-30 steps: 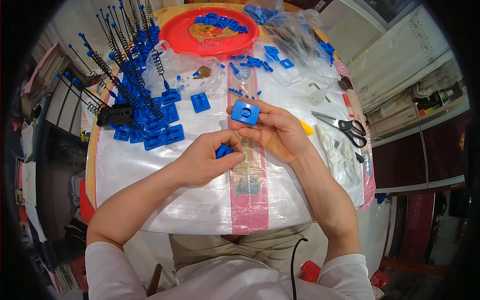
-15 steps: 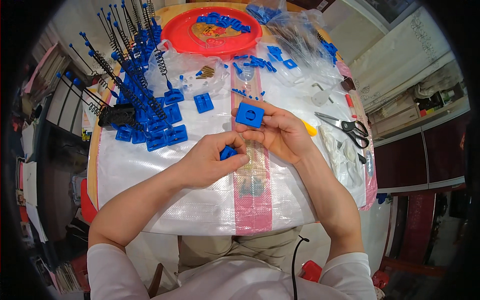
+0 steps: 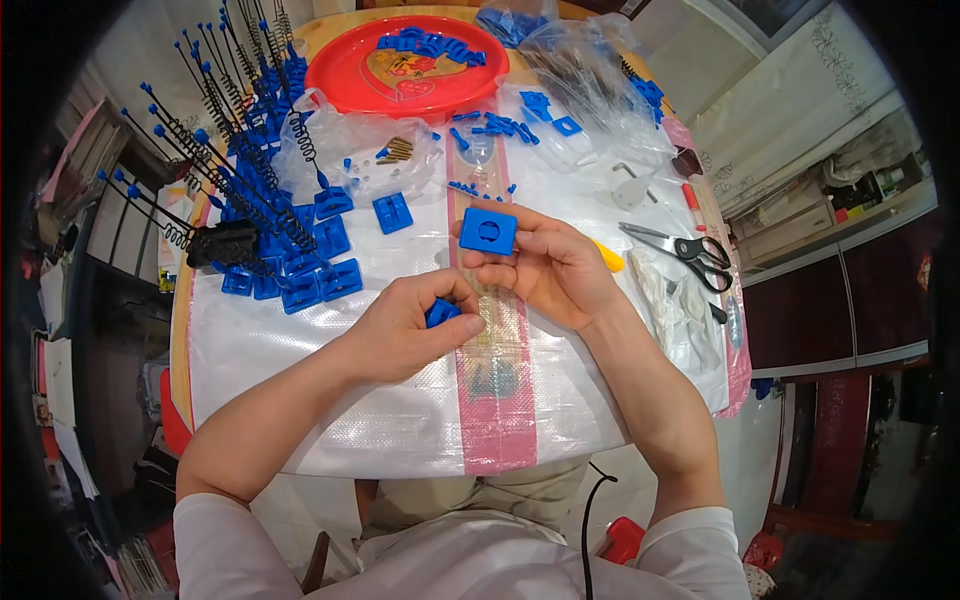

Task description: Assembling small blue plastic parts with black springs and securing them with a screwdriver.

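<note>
Overhead, the right hand [image 3: 560, 268] grips a square blue plastic block with a round hole [image 3: 488, 230]; the left hand [image 3: 405, 325] pinches a small blue plastic piece [image 3: 440, 312] above the counter [image 3: 300, 400].

Hands: two, left hand [image 3: 405, 330] and right hand [image 3: 555, 268].
Square blue blocks held: one [image 3: 488, 230].
Small blue parts held: one [image 3: 440, 312].
Red round trays: one [image 3: 405, 70], far edge of table.
Scissors: one pair [image 3: 690, 255], right edge.
Loose blue slotted blocks: one [image 3: 392, 212].
Yellow items: one [image 3: 608, 258].
</note>
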Motion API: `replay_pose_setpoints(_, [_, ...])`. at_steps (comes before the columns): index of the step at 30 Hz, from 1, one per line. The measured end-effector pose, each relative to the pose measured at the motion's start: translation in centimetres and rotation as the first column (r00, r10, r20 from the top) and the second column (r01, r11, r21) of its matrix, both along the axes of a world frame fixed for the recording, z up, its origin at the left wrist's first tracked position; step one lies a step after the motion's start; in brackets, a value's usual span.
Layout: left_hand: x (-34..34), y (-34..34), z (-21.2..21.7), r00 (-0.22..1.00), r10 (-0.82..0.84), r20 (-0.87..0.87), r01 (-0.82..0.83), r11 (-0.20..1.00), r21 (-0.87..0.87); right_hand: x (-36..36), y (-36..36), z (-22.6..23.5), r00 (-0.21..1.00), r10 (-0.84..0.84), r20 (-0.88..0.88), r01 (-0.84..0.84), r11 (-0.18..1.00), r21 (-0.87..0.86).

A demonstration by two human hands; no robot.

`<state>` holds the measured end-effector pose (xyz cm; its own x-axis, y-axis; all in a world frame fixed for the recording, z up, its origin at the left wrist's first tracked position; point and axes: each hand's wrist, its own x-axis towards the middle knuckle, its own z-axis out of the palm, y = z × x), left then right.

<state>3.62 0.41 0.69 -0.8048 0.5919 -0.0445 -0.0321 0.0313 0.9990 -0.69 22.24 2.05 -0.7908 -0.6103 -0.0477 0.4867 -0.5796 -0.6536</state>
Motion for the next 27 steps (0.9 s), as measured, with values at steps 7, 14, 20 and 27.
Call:
replay_pose_setpoints(7, [0.1, -0.1, 0.8, 1.000, -0.013, 0.014, 0.014, 0.997, -0.070, 0.2, -0.6, 0.9, 0.992, -0.078, -0.096, 0.083, 0.995, 0.050])
replay_pose_setpoints(14, [0.2, -0.1, 0.3, 1.000, -0.001, 0.000, 0.001, 0.998, -0.065, -2.4, -5.0, 2.5, 0.704, 0.202, -0.680, 0.378, 0.704, 0.601])
replay_pose_setpoints(20, [0.0, 0.0, 1.2, 0.998, -0.031, -0.062, 0.025, 0.995, -0.093, -6.2, -9.2, 0.8, 0.027, 0.486, -0.874, 0.753, 0.565, 0.337])
replay_pose_setpoints(27, [-0.2, -0.4, 0.3, 0.991, -0.049, -0.122, 0.038, 0.995, -0.091, -7.3, -10.8, -0.6, 0.029, 0.634, -0.773, 0.747, 0.500, 0.438])
